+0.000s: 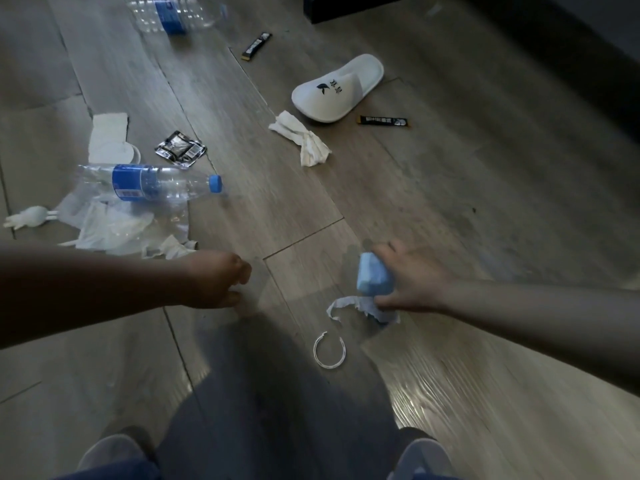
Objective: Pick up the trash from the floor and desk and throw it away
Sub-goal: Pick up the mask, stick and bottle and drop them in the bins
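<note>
Floor (450, 202): grey wood planks, littered with a bottle (149, 183), a tissue (301, 136) and a plastic ring (329, 351).
Right hand (412, 282): my fingers grip a blue packet (375, 278) just above the planks.
Left hand (218, 280): curled and blurred; I cannot tell whether it holds anything.

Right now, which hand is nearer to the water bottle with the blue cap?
Left. The left hand is just below the water bottle in view; the right hand lies far to its right.
</note>
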Available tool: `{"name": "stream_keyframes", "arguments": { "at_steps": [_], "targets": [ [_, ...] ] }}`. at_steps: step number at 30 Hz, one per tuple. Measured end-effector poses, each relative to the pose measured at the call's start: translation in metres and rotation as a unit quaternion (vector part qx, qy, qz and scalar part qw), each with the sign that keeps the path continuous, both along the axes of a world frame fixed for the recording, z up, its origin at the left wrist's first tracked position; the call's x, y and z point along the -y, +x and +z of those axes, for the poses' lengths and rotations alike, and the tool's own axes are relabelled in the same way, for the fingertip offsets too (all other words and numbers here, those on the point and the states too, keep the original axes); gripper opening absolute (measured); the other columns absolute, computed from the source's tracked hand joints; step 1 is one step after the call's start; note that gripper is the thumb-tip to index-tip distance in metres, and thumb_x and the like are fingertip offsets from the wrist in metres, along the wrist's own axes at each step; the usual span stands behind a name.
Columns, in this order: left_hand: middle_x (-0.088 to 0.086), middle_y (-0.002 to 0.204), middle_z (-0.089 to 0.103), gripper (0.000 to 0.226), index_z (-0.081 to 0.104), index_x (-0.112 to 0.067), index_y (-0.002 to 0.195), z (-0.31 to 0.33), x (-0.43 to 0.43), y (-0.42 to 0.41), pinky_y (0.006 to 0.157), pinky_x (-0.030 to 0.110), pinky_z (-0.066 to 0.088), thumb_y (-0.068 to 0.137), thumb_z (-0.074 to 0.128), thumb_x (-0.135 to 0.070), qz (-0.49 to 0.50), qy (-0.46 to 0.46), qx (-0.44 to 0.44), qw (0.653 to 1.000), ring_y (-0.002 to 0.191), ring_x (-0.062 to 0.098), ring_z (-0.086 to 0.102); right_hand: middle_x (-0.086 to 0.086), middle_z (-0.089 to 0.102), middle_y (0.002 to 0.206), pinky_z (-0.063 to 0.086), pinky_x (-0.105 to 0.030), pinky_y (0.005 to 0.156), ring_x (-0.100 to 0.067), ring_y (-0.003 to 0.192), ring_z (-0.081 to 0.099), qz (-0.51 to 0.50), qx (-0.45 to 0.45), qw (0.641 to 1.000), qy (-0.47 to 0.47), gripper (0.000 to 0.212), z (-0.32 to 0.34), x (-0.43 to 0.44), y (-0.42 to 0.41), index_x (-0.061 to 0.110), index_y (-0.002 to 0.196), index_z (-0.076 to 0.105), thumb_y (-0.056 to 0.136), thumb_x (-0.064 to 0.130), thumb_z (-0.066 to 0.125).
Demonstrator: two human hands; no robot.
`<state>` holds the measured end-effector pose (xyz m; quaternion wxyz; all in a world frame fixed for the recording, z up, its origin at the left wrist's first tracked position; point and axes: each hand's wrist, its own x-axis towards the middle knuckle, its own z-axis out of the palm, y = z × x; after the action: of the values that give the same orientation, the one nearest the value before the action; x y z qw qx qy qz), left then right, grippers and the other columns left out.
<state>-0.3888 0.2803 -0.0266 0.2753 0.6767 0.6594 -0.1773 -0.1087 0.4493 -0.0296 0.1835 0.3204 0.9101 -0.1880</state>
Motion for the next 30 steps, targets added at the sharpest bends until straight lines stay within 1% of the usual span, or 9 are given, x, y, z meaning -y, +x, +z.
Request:
{"name": "stream_keyframes", "arguments": {
  "at_steps": [3, 6, 9, 11, 15, 21, 23, 26, 30],
  "targets": [
    [-0.003, 0.115, 0.056, 0.032, 0.053, -0.022, 0.12, -0.002, 0.001, -0.003, 0.084, 0.024, 0.05, 0.091, 0.055, -0.037, -0.001, 0.001, -0.005, 1.0, 0.099, 0.011, 0.056, -0.004, 0.042, 0.127, 0.041, -0.029, 0.087, -0.022, 0.111, 0.045, 0.054, -0.003, 0.998, -0.041, 0.086, -0.002, 0.038, -0.009, 0.022, 0.135, 0.035, 0.065, 0.051, 0.074],
    [-0.002, 0.113, 0.056, 0.032, 0.054, -0.021, 0.118, -0.005, 0.002, -0.007, 0.082, 0.023, 0.049, 0.09, 0.056, -0.036, -0.003, 0.004, -0.002, 1.0, 0.097, 0.012, 0.056, -0.006, 0.04, 0.128, 0.041, -0.034, 0.095, -0.026, 0.118, 0.042, 0.079, 0.033, 0.995, -0.06, 0.079, -0.007, 0.07, -0.015, 0.018, 0.13, 0.037, 0.067, 0.049, 0.072],
    [-0.002, 0.109, 0.057, 0.029, 0.055, -0.021, 0.113, -0.008, 0.005, -0.014, 0.08, 0.024, 0.049, 0.09, 0.057, -0.038, -0.012, 0.007, 0.015, 1.0, 0.094, 0.011, 0.055, -0.009, 0.029, 0.137, 0.039, -0.039, 0.101, -0.031, 0.13, 0.027, 0.068, 0.066, 0.994, -0.047, 0.08, -0.011, 0.085, -0.021, 0.015, 0.132, 0.033, 0.07, 0.048, 0.071],
    [-0.004, 0.106, 0.057, 0.027, 0.055, -0.022, 0.108, -0.01, 0.009, -0.019, 0.079, 0.024, 0.049, 0.089, 0.057, -0.041, -0.014, 0.014, 0.03, 0.999, 0.089, 0.008, 0.053, -0.011, 0.014, 0.147, 0.034, -0.047, 0.108, -0.039, 0.139, 0.01, 0.048, 0.092, 0.994, -0.036, 0.094, -0.016, 0.092, -0.024, 0.014, 0.142, 0.02, 0.071, 0.05, 0.07],
    [-0.005, 0.099, 0.056, 0.029, 0.057, -0.02, 0.102, -0.015, 0.013, -0.027, 0.071, 0.02, 0.041, 0.088, 0.057, -0.046, 0.0, 0.028, 0.026, 0.999, 0.082, 0.007, 0.048, -0.006, -0.017, 0.154, 0.023, -0.056, 0.112, -0.044, 0.141, -0.014, 0.004, 0.108, 0.993, -0.054, 0.116, -0.028, 0.106, -0.023, 0.028, 0.148, -0.014, 0.071, 0.057, 0.068],
    [-0.004, 0.104, 0.056, 0.03, 0.056, -0.021, 0.113, -0.012, 0.013, -0.039, 0.075, 0.023, 0.045, 0.088, 0.06, -0.037, 0.027, -0.012, 0.009, 1.0, 0.088, 0.011, 0.052, 0.0, -0.016, 0.157, 0.014, -0.053, 0.113, -0.034, 0.144, -0.013, 0.027, 0.062, 0.997, -0.033, 0.108, -0.037, 0.11, -0.007, 0.036, 0.147, -0.016, 0.069, 0.075, 0.048],
    [-0.004, 0.107, 0.057, 0.03, 0.055, -0.021, 0.114, -0.012, 0.013, -0.041, 0.077, 0.023, 0.047, 0.088, 0.06, -0.036, 0.033, -0.015, 0.008, 0.999, 0.091, 0.011, 0.054, -0.001, -0.017, 0.156, 0.015, -0.053, 0.113, -0.034, 0.143, -0.014, 0.037, 0.068, 0.997, -0.028, 0.11, -0.04, 0.113, -0.006, 0.035, 0.147, -0.016, 0.067, 0.078, 0.047],
    [-0.001, 0.111, 0.058, 0.032, 0.055, -0.021, 0.116, -0.011, 0.014, -0.042, 0.082, 0.027, 0.049, 0.088, 0.059, -0.036, 0.032, -0.015, 0.008, 0.999, 0.097, 0.015, 0.056, -0.003, -0.016, 0.155, 0.02, -0.052, 0.112, -0.034, 0.142, -0.006, 0.064, 0.08, 0.995, -0.005, 0.11, -0.042, 0.117, -0.008, 0.033, 0.148, -0.014, 0.071, 0.071, 0.054],
    [0.0, 0.113, 0.059, 0.033, 0.056, -0.019, 0.117, -0.01, 0.018, -0.043, 0.081, 0.025, 0.046, 0.089, 0.058, -0.037, 0.02, 0.004, 0.009, 1.0, 0.099, 0.016, 0.057, -0.004, -0.007, 0.155, 0.031, -0.045, 0.108, -0.031, 0.139, 0.009, 0.089, 0.059, 0.994, -0.02, 0.094, -0.036, 0.106, -0.02, 0.032, 0.151, -0.003, 0.081, 0.055, 0.057]
  ]
}}
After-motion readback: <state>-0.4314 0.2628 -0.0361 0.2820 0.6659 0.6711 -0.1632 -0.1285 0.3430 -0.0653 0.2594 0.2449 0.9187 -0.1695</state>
